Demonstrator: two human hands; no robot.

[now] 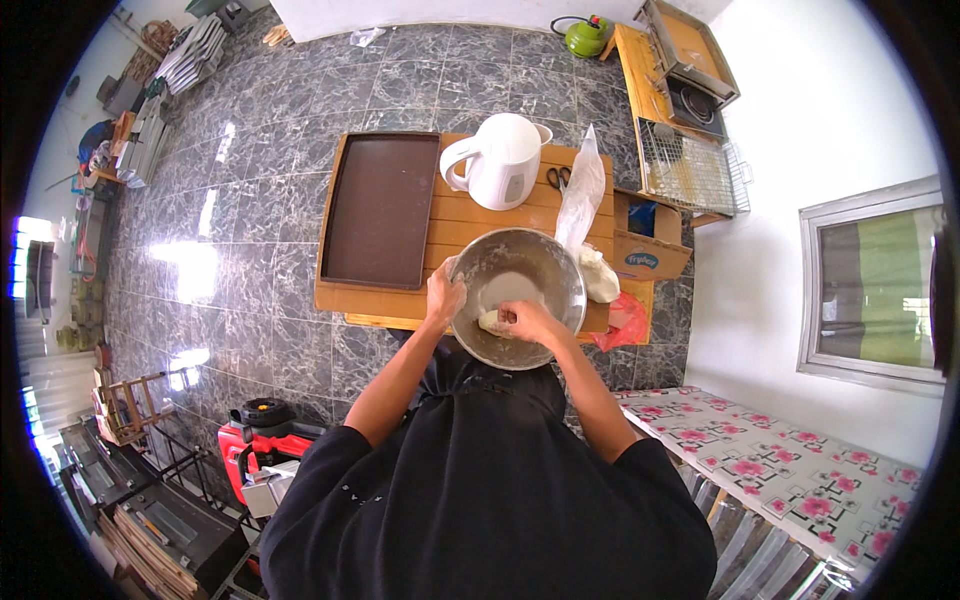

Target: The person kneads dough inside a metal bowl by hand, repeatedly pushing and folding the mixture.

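Observation:
A round metal mixing bowl (572,290) stands at the near edge of the wooden table, its inner wall smeared with pale residue. My left hand (446,292) grips the bowl's left rim, fingers closed over it. Inside the bowl, my right hand (527,322) is closed on a small pale cream piece (489,321); whether it is dough or a scraper I cannot tell. Whitish matter lies on the bowl's bottom. Right behind the bowl are a long clear plastic bag (582,195) with white contents and a crumpled white bundle (598,276).
The slatted wooden table (455,225) also bears a dark baking tray (376,210) on the left, a white electric kettle (506,165) and black scissors (559,178). A red plastic bag (625,322) and a cardboard box (650,250) sit at the right. Flowered cloth (780,460) covers a surface nearby.

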